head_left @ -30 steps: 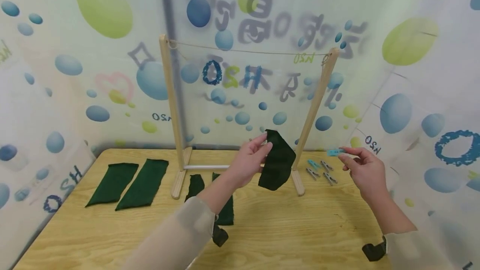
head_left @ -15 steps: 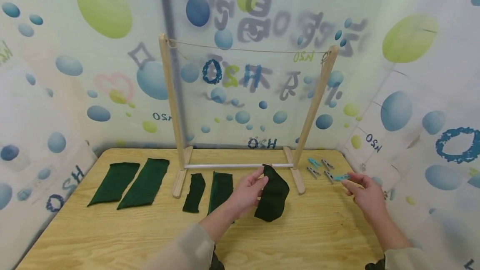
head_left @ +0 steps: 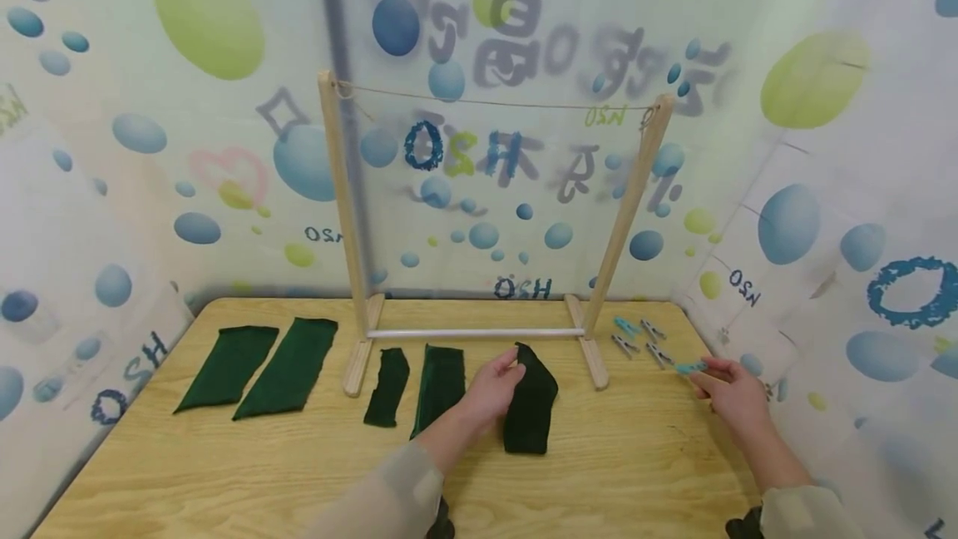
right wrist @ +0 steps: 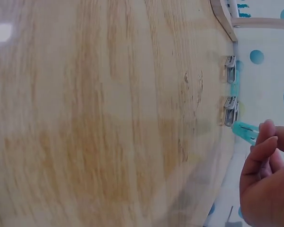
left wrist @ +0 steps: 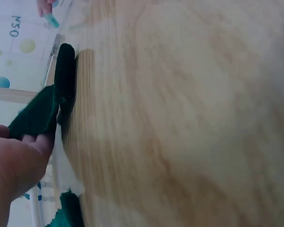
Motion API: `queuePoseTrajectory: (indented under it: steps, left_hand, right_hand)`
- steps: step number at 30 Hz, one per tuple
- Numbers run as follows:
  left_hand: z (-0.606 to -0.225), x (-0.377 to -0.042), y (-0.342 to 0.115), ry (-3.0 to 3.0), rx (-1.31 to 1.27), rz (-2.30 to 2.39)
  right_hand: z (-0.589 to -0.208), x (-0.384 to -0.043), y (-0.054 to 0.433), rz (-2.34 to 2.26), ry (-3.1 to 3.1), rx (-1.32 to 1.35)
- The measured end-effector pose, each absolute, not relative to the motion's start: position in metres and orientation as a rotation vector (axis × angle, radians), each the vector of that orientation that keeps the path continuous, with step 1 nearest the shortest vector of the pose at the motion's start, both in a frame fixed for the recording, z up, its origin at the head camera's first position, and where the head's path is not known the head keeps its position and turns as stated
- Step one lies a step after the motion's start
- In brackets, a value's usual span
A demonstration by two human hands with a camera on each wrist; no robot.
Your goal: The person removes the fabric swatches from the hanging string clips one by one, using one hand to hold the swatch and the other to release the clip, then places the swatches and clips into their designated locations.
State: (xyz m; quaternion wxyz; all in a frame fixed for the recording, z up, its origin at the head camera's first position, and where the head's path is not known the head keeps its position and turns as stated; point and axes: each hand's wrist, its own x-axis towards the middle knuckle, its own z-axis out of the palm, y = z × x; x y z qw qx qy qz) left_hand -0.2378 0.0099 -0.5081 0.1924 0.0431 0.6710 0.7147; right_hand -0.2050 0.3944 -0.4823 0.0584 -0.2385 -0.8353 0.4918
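Note:
By a corner, my left hand [head_left: 490, 389] pinches a dark green cloth piece [head_left: 533, 406] between thumb and fingers. Its lower part reaches the tabletop in the left wrist view, where the cloth [left wrist: 35, 116] bends. At the right, my right hand [head_left: 737, 398] pinches a teal clothespin [head_left: 688, 368] by one end, just over the table. In the right wrist view that clothespin [right wrist: 244, 133] points toward a grey clothespin [right wrist: 231, 111]; whether they touch is unclear. A narrow green cloth [head_left: 387, 387] and a wider green cloth [head_left: 441, 389] lie left of my left hand.
Behind the hands stands a wooden frame [head_left: 632, 206] with a string [head_left: 494, 101] between its posts and a white bar [head_left: 479, 333] low down. Another teal clothespin [head_left: 625, 326] lies among several grey ones. Two larger green cloths [head_left: 288, 368] lie at the table's left.
My left hand has lowered the green cloth from in front of the frame to the tabletop, slightly leftward. My right hand has come down with the teal clothespin, close to the other clothespins.

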Motion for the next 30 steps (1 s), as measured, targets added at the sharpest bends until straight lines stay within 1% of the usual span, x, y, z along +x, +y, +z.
queuePoseTrajectory:
  steps: [5, 9, 17, 25, 30]
  left_hand:
    - [-0.505, -0.245, 0.012, 2.113, 0.162, 1.914]
    - [-0.501, -0.249, 0.008, 2.132, 0.158, 1.889]
    - [-0.497, -0.26, -0.012, 2.185, 0.229, 1.803]
    - [-0.488, -0.263, -0.027, 2.267, 0.284, 1.815]
    - [-0.483, -0.264, -0.036, 2.363, 0.369, 1.704]
  right_hand:
    - [-0.488, -0.21, 0.399, 1.465, -2.515, -0.827]
    - [-0.495, -0.214, 0.404, 1.441, -2.516, -0.863]
    - [-0.502, -0.222, 0.405, 1.419, -2.532, -0.955]
    - [-0.509, -0.23, 0.404, 1.348, -2.534, -1.032]
    - [-0.512, -0.234, 0.405, 1.342, -2.578, -1.052]
